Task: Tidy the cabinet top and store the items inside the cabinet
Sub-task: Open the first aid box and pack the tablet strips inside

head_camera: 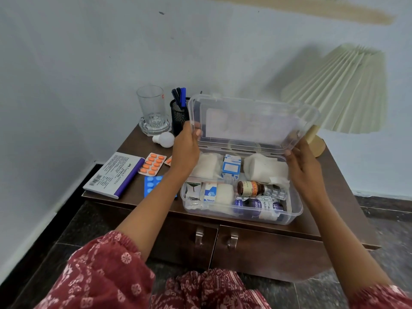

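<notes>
Far left on the dark brown wooden cabinet (133, 195), a flat white cardboard box with a purple spine (113, 175) lies near the front edge; just right of it is an orange tablet strip (152, 164); in front of that a blue blister pack (152, 185) is partly covered by the left forearm; back at the wall a clear drinking glass (151, 105) stands upright in a cut-glass dish (153, 128), with a white light bulb (165, 139) on its side just before it; next along, a black mesh pen holder (179, 118) has dark and blue pens standing in it.

Here's the left hand (186, 146); its grip pinches the left edge of the clear plastic lid (252, 123), thumb on the inner face; the lid stands raised and tilted back, its lower edge meeting the rear rim of the clear plastic box (240, 216); that box sits on the right half of the cabinet top, its front rim near the front edge; inside are white gauze rolls (263, 168), a small white-and-blue carton (230, 167) between them, a brown glass bottle (250, 188) on its side, silver strips and a dark bottle.

Over to the right hand (305, 166); its grip is curled round the lid's lower right corner; behind it a cream pleated lampshade (343, 90) leans on a pale wooden base (316, 146).

Below, both cabinet doors (267, 253) are closed.
</notes>
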A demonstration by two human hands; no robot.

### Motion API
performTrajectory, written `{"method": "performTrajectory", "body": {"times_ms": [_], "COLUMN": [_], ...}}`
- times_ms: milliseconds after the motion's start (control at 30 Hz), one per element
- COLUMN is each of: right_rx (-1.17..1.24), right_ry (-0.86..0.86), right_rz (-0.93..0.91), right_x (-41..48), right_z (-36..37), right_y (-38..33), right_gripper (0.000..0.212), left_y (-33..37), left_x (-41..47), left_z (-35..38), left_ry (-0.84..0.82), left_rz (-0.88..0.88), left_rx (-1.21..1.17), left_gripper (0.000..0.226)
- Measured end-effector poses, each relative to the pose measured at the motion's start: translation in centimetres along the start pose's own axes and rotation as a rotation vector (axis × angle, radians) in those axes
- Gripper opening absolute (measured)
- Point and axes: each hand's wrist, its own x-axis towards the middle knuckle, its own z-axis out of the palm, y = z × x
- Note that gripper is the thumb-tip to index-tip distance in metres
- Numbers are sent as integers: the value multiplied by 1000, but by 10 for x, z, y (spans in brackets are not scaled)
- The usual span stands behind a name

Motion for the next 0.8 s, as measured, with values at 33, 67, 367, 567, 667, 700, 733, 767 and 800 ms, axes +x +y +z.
{"method": "performTrajectory", "body": {"times_ms": [33,67,367,567,667,700,733,767,800], "right_rx": [15,34,88,89,64,43,13,-24,-62], "right_ry": [-8,-11,-42,-47,-3,42,103,173,237], "right_rz": [17,34,136,163,142,143,146,141,121], "right_x": [0,-1,1,-2,-5,-7,-9,-12,-15], "right_z": [0,-1,-2,-3,-4,-5,-6,-6,-6], "right_y": [1,1,-6,-9,-14,-15,-17,-18,-21], "right_gripper": [41,40,46,48,45,41,37,32,27], "left_y": [2,3,3,1,3,3,5,6,8], "left_x": [1,4,10,4,2,0,-2,-4,-8], "left_z": [0,0,5,5,3,2,0,-1,-4], "left_ry": [-3,-2,67,12,-9,-7,-1,10,26], "left_rz": [-25,-50,-138,-132,-144,-145,-143,-138,-131], "left_rx": [-8,-13,37,57,78,76,75,76,78], "left_gripper": [22,22,17,27,35,36,37,38,39]}}
